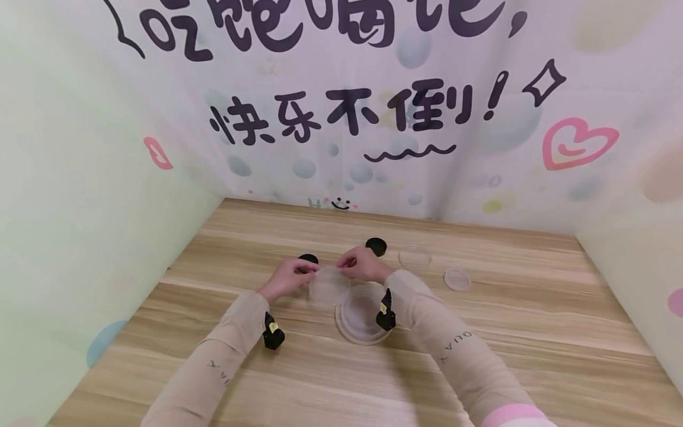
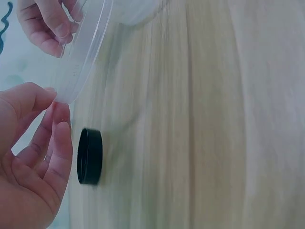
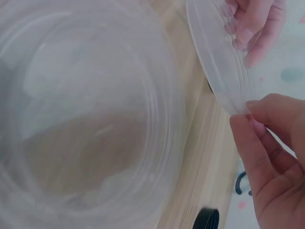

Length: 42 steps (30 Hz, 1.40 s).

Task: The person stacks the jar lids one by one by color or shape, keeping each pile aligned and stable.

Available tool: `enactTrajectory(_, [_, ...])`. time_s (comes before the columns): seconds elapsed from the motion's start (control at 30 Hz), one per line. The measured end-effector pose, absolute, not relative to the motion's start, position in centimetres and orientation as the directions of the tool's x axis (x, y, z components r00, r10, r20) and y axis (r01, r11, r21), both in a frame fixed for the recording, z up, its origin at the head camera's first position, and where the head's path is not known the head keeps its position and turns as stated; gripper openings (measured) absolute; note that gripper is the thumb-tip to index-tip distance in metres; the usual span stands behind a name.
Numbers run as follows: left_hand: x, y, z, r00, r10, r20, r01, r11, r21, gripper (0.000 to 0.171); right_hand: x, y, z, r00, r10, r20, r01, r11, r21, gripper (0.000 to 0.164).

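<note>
Held up above the table between two hands, a clear plastic lid (image 1: 328, 287), tilted, with its far edge between the fingertips. At the left part of that edge, the left hand (image 1: 289, 277), pinching between thumb and fingers. Further right along the same edge, the right hand (image 1: 366, 264), in a like pinch of thumb and forefinger. Just beside the lid, toward the right arm, a clear round bowl (image 1: 347, 330), resting on the wooden table (image 1: 315, 379); hard to tell from above whether touching the lid. Behind the left hand, a black cap (image 2: 94, 156) on the tabletop; just behind the right hand, another black cap (image 1: 376, 246). Further right, a large clear disc (image 1: 415, 257) and a smaller clear disc (image 1: 457, 279), lying near each other. Across the back, a printed cloth (image 1: 480, 190) with dark lettering and a pink heart (image 1: 580, 144).
</note>
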<state>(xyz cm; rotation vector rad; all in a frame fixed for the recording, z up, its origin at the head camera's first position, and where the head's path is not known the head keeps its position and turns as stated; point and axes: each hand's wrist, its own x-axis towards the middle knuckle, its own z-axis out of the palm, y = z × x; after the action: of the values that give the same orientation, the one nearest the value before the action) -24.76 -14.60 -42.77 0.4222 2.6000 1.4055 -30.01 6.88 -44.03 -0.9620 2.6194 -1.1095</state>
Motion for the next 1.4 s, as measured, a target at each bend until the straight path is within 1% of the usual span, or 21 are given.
enactTrajectory(0.03, [-24.8,-14.3,-42.7,-0.946,0.325,-0.001,0.178,0.522,0.834,0.022,-29.6,7.2,-43.6,-0.792,-0.599,0.121,-0.503,0.527,-0.685,0.008])
enactTrajectory(0.07, [-24.8,-14.0,-42.6,-0.943,0.333,-0.004,0.181,0.522,0.834,0.022,-28.9,7.4,-42.7,-0.811,-0.58,0.081,-0.466,0.554,-0.69,0.009])
enactTrajectory(0.17, [-24.9,-13.3,-42.3,-0.937,0.35,-0.012,0.186,0.527,0.829,0.021,-27.8,8.3,-41.7,-0.822,-0.565,0.068,-0.445,0.564,-0.696,0.01])
enactTrajectory(0.33, [-25.1,-12.2,-42.5,-0.926,0.375,-0.031,0.184,0.524,0.831,0.022,-27.2,9.5,-41.3,-0.837,-0.547,0.014,-0.386,0.572,-0.724,0.012])
enactTrajectory(0.5, [-25.1,-11.0,-42.8,-0.905,0.42,-0.063,0.176,0.506,0.844,0.023,-26.9,10.9,-41.7,-0.836,-0.548,-0.012,-0.355,0.558,-0.751,0.012])
enactTrajectory(0.67, [-25.2,-10.1,-43.5,-0.872,0.489,-0.032,0.238,0.48,0.844,0.021,-26.5,12.2,-42.1,-0.837,-0.545,-0.053,-0.323,0.569,-0.756,0.012])
enactTrajectory(0.9, [-25.0,-9.3,-44.0,-0.844,0.535,-0.03,0.247,0.437,0.865,0.02,-25.8,13.4,-42.3,-0.811,-0.578,-0.086,-0.296,0.534,-0.792,0.012])
enactTrajectory(1.0, [-24.9,-9.1,-44.1,-0.83,0.558,-0.016,0.268,0.424,0.865,0.02,-25.5,13.7,-42.4,-0.81,-0.577,-0.104,-0.267,0.522,-0.81,0.013])
enactTrajectory(1.13, [-24.8,-8.8,-44.2,-0.824,0.566,-0.018,0.274,0.427,0.862,0.019,-25.3,14.2,-42.7,-0.802,-0.587,-0.106,-0.261,0.506,-0.822,0.013])
enactTrajectory(1.4, [-24.5,-8.3,-44.5,-0.847,0.524,-0.089,0.204,0.475,0.856,0.02,-25.1,14.6,-43.1,-0.793,-0.598,-0.116,-0.253,0.496,-0.831,0.012])
